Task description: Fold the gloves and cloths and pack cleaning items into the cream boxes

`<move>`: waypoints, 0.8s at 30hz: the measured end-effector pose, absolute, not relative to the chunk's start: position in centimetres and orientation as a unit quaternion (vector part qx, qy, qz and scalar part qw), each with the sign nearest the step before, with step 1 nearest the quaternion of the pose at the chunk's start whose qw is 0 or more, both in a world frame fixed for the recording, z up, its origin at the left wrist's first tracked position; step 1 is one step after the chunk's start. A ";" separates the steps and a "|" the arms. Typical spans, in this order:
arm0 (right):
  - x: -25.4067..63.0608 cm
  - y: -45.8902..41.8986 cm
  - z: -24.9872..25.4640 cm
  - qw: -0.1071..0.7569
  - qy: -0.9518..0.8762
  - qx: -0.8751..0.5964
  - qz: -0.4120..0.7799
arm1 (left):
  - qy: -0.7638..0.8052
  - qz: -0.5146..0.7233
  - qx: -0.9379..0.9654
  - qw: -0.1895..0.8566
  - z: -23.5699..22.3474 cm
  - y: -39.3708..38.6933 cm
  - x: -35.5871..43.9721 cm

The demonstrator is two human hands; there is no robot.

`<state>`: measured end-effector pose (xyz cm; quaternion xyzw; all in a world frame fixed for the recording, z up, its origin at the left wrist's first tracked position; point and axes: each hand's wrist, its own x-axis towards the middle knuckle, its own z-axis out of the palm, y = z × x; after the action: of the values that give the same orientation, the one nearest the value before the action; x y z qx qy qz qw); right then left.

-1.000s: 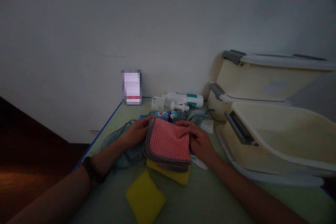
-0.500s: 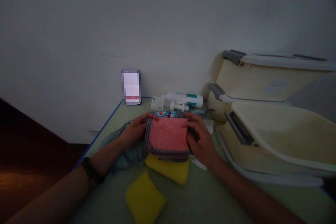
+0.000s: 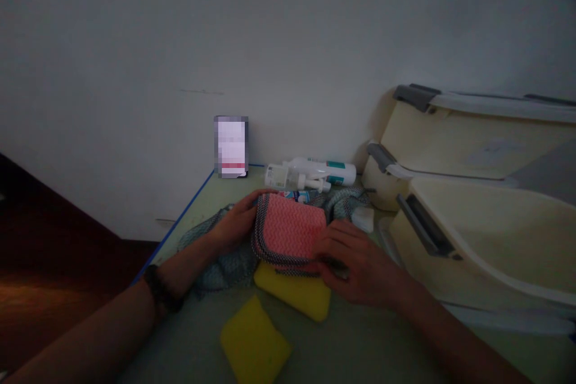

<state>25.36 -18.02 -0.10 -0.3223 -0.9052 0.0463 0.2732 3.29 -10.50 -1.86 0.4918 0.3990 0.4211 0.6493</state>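
Observation:
A folded pink cloth (image 3: 291, 229) with a dark checked border lies in front of me, in several layers. My left hand (image 3: 240, 219) holds its left side, the fingers reaching behind the far edge. At the near right corner my right hand (image 3: 348, 258) pinches the cloth between thumb and fingers. Under the near edge rests a yellow sponge (image 3: 297, 293), partly covered. Closer to me lies a second yellow sponge (image 3: 254, 339). A blue-grey checked cloth (image 3: 225, 270) is spread beneath and to the left, partly hidden by my left arm.
Behind the cloth, white bottles (image 3: 324, 171) lie on their sides by the wall. A lit phone (image 3: 231, 147) leans against the wall at the table's far left corner. Cream bins with grey handles (image 3: 425, 228) stand on the right. The table (image 3: 180, 345) has a blue edge.
My right hand has moved from the cloth's upper right side down to its near right corner and pinches it there. The left hand stays on the left side. The view has shifted slightly.

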 end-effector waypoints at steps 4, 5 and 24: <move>25.3 -18.0 -0.5 0.335 -0.883 -0.324 0.059 | 0.416 0.424 0.472 0.651 -1.8 -10.6 3.4; 25.2 -18.0 -0.5 0.351 -0.875 -0.328 0.060 | 0.420 0.418 0.461 0.660 -1.8 -10.5 3.2; 25.5 -17.7 -0.3 0.384 -0.834 -0.365 0.156 | 0.289 0.210 0.478 0.803 -2.0 -10.1 0.0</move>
<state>25.54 -17.69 -0.27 -0.3650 -0.8336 0.1561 0.3841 0.02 -10.05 -2.03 0.4776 0.2891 0.2097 0.8027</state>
